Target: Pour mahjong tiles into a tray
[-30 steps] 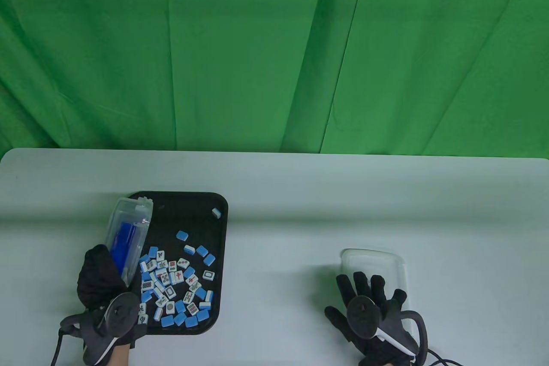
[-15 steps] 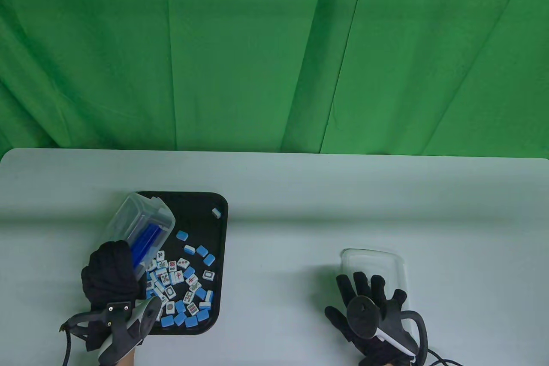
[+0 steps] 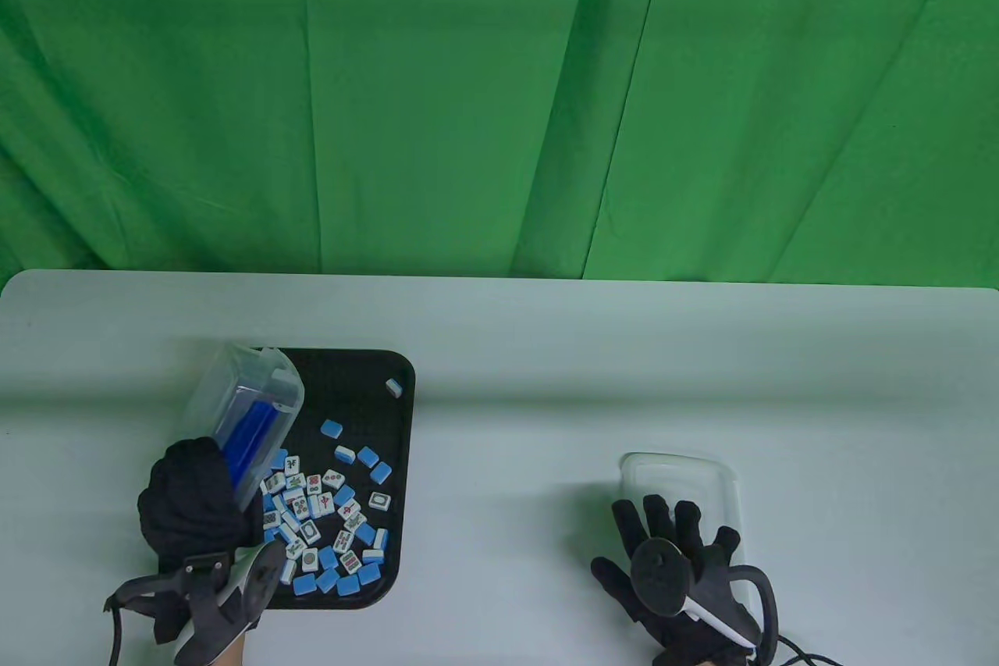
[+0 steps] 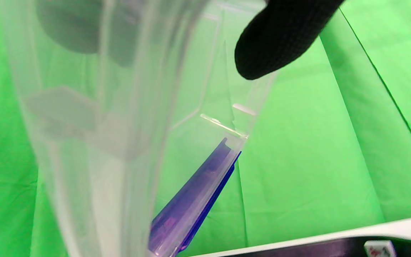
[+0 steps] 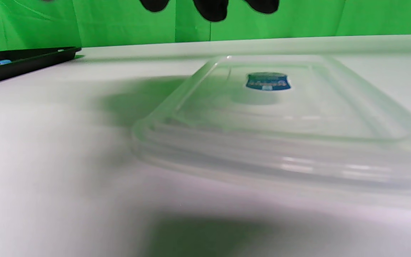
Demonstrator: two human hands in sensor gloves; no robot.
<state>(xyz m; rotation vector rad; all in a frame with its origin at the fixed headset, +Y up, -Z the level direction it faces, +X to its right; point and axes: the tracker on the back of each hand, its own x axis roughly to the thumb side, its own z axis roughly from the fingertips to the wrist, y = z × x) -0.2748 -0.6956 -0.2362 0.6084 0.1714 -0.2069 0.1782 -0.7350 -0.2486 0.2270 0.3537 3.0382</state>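
My left hand (image 3: 195, 510) grips a clear plastic box (image 3: 246, 404) and holds it tilted over the left side of the black tray (image 3: 402, 416). A blue piece (image 3: 250, 436) shows inside the box; in the left wrist view the box (image 4: 120, 125) fills the frame with the blue piece (image 4: 194, 200) low in it. Many blue-and-white mahjong tiles (image 3: 328, 518) lie in the tray, one alone (image 3: 393, 386) near its far right corner. My right hand (image 3: 671, 549) rests with spread fingers on the clear lid (image 3: 671, 475), which lies flat on the table.
The white table (image 3: 546, 385) stretches wide between the tray and the lid. A green cloth hangs behind the far edge. The right wrist view shows the lid (image 5: 273, 117) close up and the tray's edge (image 5: 23, 62) at far left.
My left hand has turned the box from near upright, swung its mouth right over the tray, then drawn it slightly back left. Right hand, lid and tiles have not moved.
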